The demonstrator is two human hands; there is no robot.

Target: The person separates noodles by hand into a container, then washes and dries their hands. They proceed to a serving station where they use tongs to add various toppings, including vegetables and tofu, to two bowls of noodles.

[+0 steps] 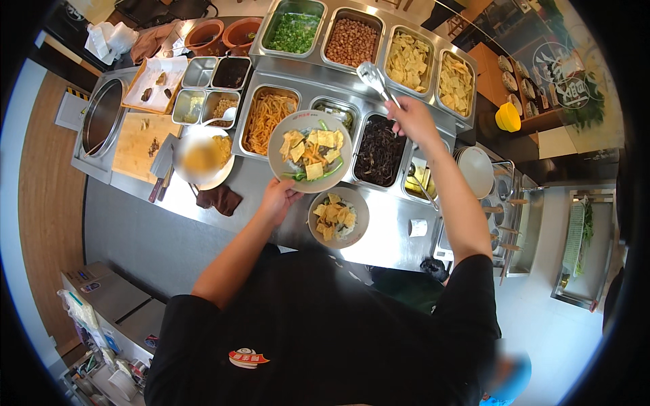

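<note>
My left hand (279, 200) grips the near rim of a pale bowl (277, 155) and holds it above the topping pans. Yellow fried crisps (325, 138), orange shreds and green leafy stems lie in that bowl. Metal tongs (375, 80) are in my right hand (414, 122), pointing away from me over the front of the raised pans. I see no food in their tips. Below the held bowl, a second bowl (363, 231) of white noodles and crisps rests on the steel counter (388, 213). The held bowl partly hides a pan of greens (343, 109).
Raised pans hold scallions (294, 33), peanuts (354, 41) and crisps (409, 61). Orange shreds (269, 119) and dark shreds (378, 152) fill lower pans. A cleaver (165, 155) lies by the cutting board (132, 162). Stacked plates (476, 172) stand right. A black-gloved hand (433, 266) shows nearby.
</note>
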